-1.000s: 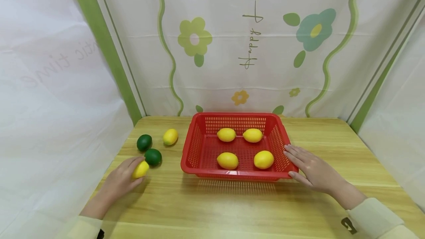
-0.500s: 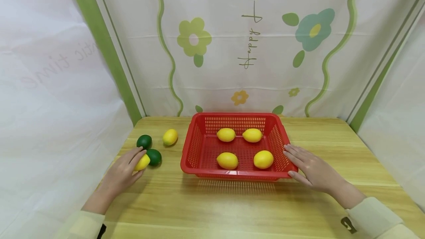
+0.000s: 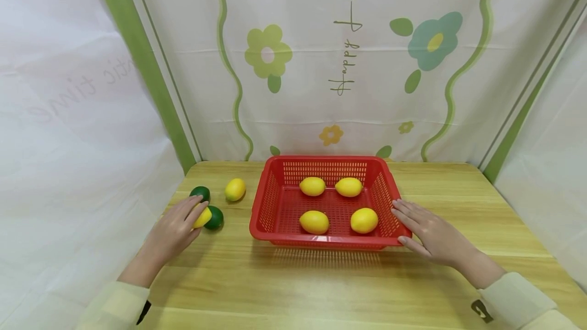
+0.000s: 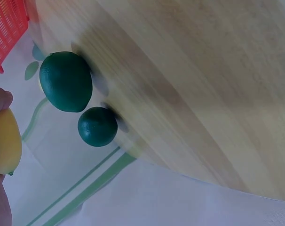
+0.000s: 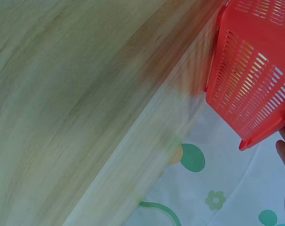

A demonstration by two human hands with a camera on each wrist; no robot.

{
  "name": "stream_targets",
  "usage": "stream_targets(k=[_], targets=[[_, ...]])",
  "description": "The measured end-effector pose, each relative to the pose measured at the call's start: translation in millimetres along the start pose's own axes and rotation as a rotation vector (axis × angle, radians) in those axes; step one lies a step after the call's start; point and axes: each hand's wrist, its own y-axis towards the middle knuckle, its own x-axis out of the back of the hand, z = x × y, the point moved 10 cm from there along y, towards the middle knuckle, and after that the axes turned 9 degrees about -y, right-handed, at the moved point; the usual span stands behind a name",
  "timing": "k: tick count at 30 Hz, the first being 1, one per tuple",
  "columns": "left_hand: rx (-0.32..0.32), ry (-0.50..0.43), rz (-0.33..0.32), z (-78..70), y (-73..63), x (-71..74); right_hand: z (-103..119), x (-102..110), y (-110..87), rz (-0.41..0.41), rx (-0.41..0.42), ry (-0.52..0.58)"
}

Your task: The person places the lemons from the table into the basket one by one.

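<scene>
My left hand [image 3: 171, 228] grips a yellow lemon [image 3: 202, 216], which also shows at the left edge of the left wrist view. The fingers cover part of it. Right by that lemon are two dark green limes, a nearer lime [image 3: 214, 217] and a farther lime [image 3: 199, 194] partly hidden behind the hand. Another lemon [image 3: 235, 189] lies on the table beyond them. At the right, my right hand [image 3: 431, 233] touches the right rim of a red plastic basket [image 3: 330, 240] with its fingers extended. Several lemons, one of them a front lemon [image 3: 314, 222], lie spread out inside the basket.
Everything stands on a light wooden table [image 3: 321, 289]. A white curtain [image 3: 312, 106] with printed flowers hangs behind the table's back edge, and white fabric [image 3: 82, 116] hangs along the left side.
My left hand has moved slightly away from me with the lemon, towards the farther green lime. The right hand and the basket have stayed put.
</scene>
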Motion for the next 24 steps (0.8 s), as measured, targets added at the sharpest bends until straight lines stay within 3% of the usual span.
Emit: stream_targets(k=[3,10,16,24], targets=[[-0.021,0.000,-0.002,-1.5,3.9,-0.1,0.3,0.4,0.3,-0.004,0.003,0.001],[-0.097,0.005,-0.077,-7.8,16.1,2.1,0.7,1.2,0.5,-0.013,0.007,0.006],[-0.124,0.011,-0.125,-9.4,26.3,3.3,0.5,1.2,0.3,-0.009,0.003,0.006],[-0.096,0.027,-0.054,-5.9,35.9,-1.2,0.2,1.2,0.3,-0.010,0.000,0.007]])
